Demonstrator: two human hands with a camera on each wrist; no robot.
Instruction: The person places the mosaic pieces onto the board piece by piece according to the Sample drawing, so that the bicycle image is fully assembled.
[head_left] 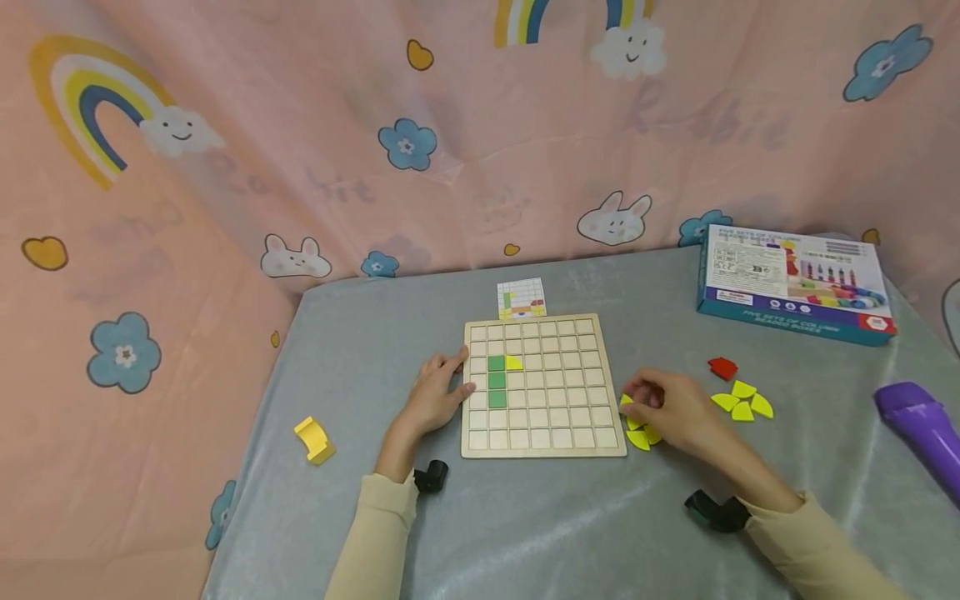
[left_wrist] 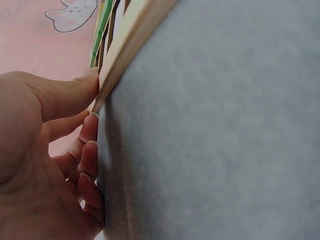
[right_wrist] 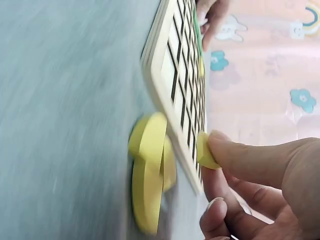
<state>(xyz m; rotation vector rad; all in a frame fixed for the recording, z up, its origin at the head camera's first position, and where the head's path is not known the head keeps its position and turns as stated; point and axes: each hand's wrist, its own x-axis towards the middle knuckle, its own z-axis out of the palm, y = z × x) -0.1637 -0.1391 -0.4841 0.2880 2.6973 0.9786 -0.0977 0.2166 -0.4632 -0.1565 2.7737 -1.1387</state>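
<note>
A wooden grid board [head_left: 555,400] lies flat, with green squares [head_left: 497,380] and a yellow quarter-round tile [head_left: 513,362] in its cells. At its left side, my left hand [head_left: 433,393] rests its thumb on the rim; the other fingers lie beside the edge. My right hand [head_left: 671,408] pinches a yellow tile [right_wrist: 205,150] between thumb and fingers, just off the board's right edge. Below that hand, several loose yellow tiles [right_wrist: 148,170] overlap on the cloth, partly hidden by it in the head view.
A pattern card [head_left: 522,298] touches the board's far edge. Right of my right hand lie several yellow tiles [head_left: 742,408] and red pieces [head_left: 722,368]. A boxed toy set [head_left: 795,283] stands behind them, a purple microphone-like object [head_left: 918,433] far right, a yellow curved block [head_left: 314,440] left.
</note>
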